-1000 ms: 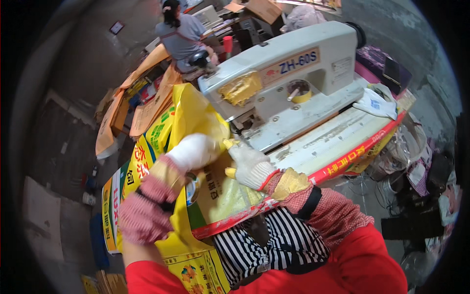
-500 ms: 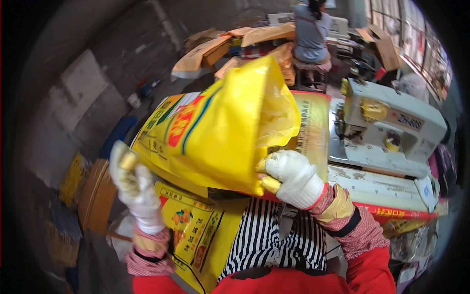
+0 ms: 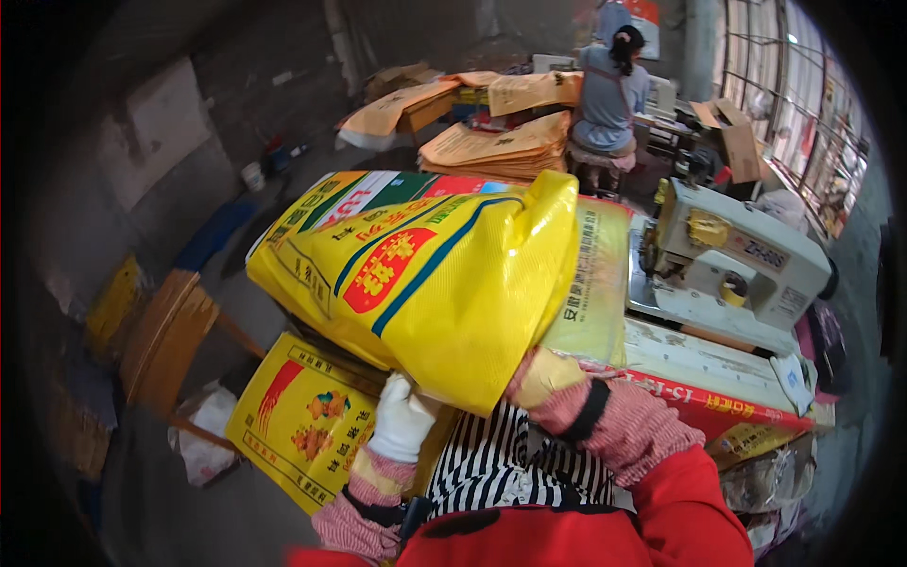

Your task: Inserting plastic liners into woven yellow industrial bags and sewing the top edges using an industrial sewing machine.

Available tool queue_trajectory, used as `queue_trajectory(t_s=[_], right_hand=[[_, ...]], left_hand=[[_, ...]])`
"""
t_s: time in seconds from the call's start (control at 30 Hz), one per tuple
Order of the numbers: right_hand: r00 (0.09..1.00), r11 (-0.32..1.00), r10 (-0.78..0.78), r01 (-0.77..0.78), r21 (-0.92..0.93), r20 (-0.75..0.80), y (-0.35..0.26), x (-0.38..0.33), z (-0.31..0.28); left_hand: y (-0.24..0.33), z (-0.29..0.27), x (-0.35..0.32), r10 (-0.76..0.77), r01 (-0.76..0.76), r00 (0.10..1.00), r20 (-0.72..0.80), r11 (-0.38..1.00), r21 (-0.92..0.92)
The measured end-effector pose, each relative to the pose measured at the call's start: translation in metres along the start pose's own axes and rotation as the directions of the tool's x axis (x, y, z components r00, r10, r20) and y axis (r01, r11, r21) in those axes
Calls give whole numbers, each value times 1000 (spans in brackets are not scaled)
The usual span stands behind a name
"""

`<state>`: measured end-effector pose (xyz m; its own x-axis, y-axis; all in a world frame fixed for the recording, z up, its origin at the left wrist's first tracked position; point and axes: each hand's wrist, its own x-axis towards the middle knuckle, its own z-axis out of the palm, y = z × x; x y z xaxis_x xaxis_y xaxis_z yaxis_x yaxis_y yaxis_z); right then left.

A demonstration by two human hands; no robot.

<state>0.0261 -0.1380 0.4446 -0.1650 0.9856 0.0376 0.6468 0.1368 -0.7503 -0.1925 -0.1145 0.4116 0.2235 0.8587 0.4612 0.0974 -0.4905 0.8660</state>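
Observation:
A large yellow woven sack (image 3: 453, 293) with a red oval and dark blue stripes lies in front of me, its near right end raised and bulging. My left hand (image 3: 402, 422), in a white glove, grips the sack's near lower edge; some fingers are hidden beneath it. At the sack's right end my right hand (image 3: 539, 376) shows only near the wrist; the sack hides its fingers. More printed sacks (image 3: 378, 187) lie under the yellow one. Below my left hand hangs another yellow printed sack (image 3: 307, 420).
On the right stands a white sewing machine (image 3: 737, 250) on its table (image 3: 699, 359). A wooden board (image 3: 170, 340) stands at the left. Farther back are stacks of orange-brown sacks (image 3: 496, 146), an open carton (image 3: 732, 142) and a seated person (image 3: 607, 99).
My left hand has come right and down to the sack's near edge. My right hand has gone behind the sack's end. The sack's open mouth has turned out of view and its printed side lies flatter.

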Motion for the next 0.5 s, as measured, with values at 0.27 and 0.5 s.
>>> queue_trajectory(t_s=[0.27, 0.5], right_hand=[[930, 929, 301, -235, 286, -212, -53, 26, -123], [914, 952, -236, 285, -108, 331, -18, -10, -80]], left_hand=[[35, -139, -50, 132, -112, 988, -75, 967, 229], [61, -328, -75, 383, -187, 907, -175, 739, 647]])
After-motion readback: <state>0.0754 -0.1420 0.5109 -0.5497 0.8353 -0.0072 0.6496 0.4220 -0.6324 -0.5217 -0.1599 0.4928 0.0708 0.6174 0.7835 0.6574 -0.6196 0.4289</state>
